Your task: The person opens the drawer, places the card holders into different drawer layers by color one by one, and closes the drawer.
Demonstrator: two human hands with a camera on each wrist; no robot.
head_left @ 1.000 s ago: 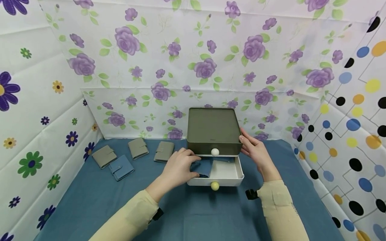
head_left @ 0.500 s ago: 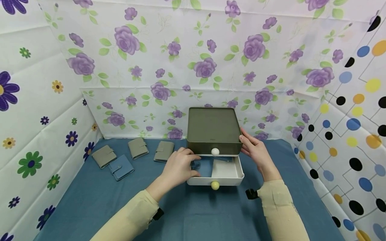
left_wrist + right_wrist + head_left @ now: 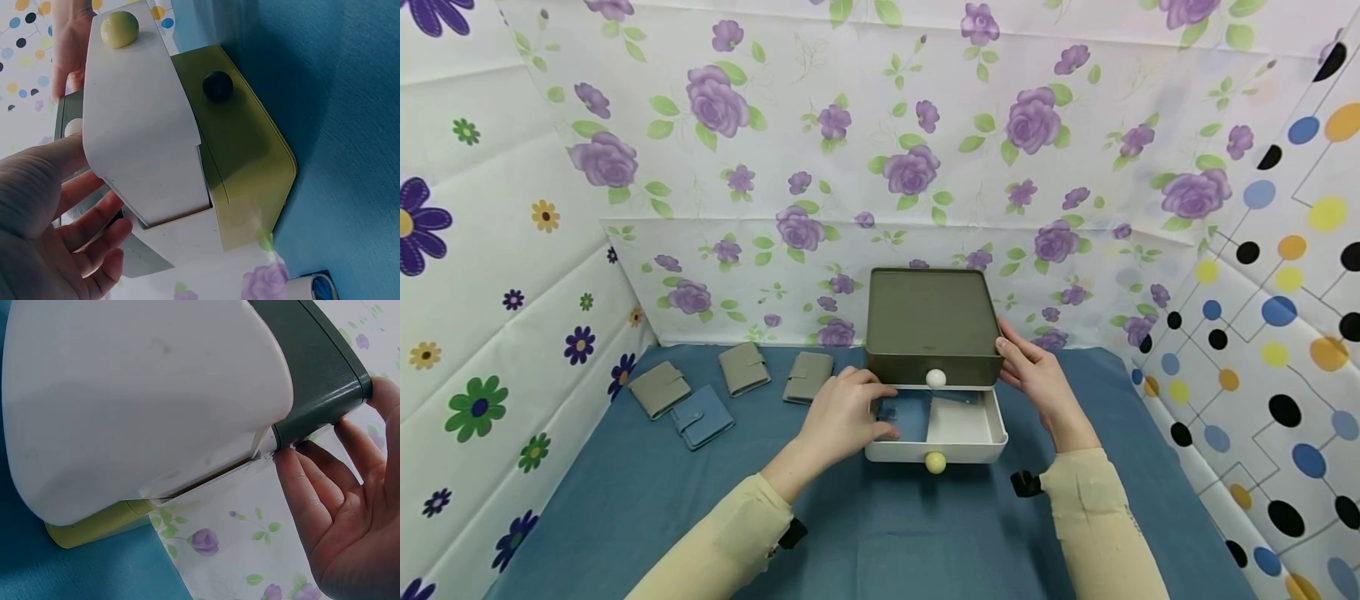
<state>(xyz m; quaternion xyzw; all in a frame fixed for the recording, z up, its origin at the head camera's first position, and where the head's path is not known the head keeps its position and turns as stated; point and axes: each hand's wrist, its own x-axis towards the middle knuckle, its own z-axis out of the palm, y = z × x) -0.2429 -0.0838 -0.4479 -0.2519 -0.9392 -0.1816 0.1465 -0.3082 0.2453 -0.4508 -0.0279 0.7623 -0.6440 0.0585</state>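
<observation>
A small drawer cabinet has an olive-green top tier point(image 3: 928, 371) with a white knob. Below it a white drawer point(image 3: 970, 452) is pulled out, its yellow knob point(image 3: 935, 462) facing front. Inside, on the left, a blue wallet point(image 3: 914, 417) lies flat with its strap end under my left hand point(image 3: 846, 412). That hand reaches over the drawer's left wall, thumb and forefinger spread near the wallet's front and back edges; the other fingers hang loosely outside in the left wrist view. My right hand point(image 3: 1037, 379) rests extended fingers against the top tier's right side.
Left of the cabinet lie a blue wallet point(image 3: 702, 418) and grey wallets: one far left point(image 3: 659, 389), one behind it point(image 3: 744, 369), one near my left hand point(image 3: 808, 377). A yellow-green bottom tier point(image 3: 250, 150) with a dark knob shows underneath. Printed sheets point(image 3: 850, 167) surround the blue-covered table point(image 3: 910, 533).
The blue wallet in the drawer was tilted a second ago and now lies flatter, with its strap showing between my left thumb and forefinger. My right hand stays in place.
</observation>
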